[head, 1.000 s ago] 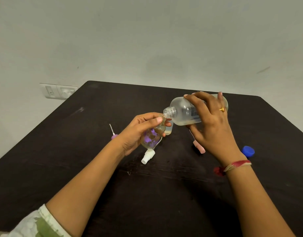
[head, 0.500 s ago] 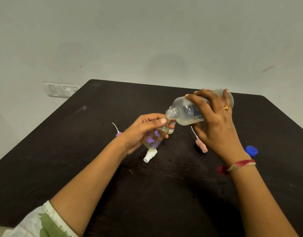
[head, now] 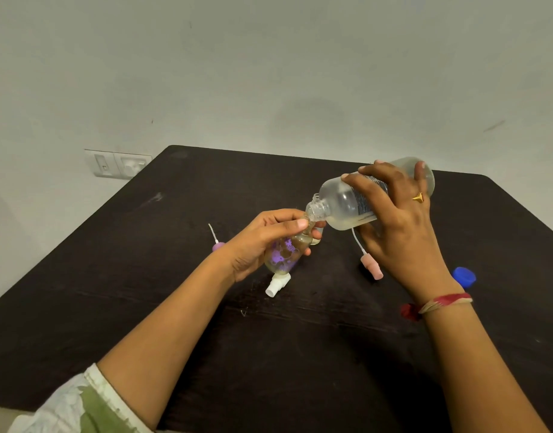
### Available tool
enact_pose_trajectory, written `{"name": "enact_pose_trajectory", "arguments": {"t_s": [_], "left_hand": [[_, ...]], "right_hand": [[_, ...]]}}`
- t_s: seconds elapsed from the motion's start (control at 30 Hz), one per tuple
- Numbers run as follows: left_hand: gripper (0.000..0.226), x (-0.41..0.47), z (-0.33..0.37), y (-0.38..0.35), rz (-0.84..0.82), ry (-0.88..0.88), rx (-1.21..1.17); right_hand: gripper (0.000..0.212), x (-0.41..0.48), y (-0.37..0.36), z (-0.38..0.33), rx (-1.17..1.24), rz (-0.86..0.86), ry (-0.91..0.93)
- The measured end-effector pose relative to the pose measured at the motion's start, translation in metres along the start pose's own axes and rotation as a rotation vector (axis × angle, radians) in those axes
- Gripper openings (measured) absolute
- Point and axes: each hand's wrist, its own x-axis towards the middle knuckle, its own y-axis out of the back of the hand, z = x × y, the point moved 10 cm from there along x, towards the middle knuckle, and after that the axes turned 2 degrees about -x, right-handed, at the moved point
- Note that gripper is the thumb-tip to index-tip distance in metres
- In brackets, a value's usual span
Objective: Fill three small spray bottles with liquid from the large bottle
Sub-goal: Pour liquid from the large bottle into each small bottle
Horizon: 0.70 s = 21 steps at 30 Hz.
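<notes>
My right hand (head: 400, 220) grips the large clear bottle (head: 347, 201), tipped with its open mouth down and left. A little pale yellow liquid lies along its lower side. The mouth meets the neck of a small clear spray bottle with a purple print (head: 284, 253), which my left hand (head: 262, 239) holds tilted above the table. Pale liquid sits in the small bottle's bottom. Behind my left fingers, part of another small bottle (head: 315, 240) shows, mostly hidden.
On the dark table (head: 175, 307) lie a white spray head (head: 276, 284), a pink spray head with its tube (head: 370, 265), a purple spray head with its tube (head: 217, 243) and the blue cap (head: 464, 276). A wall socket (head: 117, 164) is at the left.
My right hand has tipped the large bottle further, its base rising and its mouth dropping onto the small bottle's neck. My left hand holds the small bottle in about the same place.
</notes>
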Motion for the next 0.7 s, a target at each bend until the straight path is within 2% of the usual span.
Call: {"name": "enact_pose_trajectory", "arguments": {"t_s": [0.7], "left_hand": [[0.024, -0.002, -0.0014, -0.004, -0.039, 0.026, 0.008]], "right_hand": [[0.072, -0.0005, 0.0027, -0.0023, -0.026, 0.03, 0.016]]}}
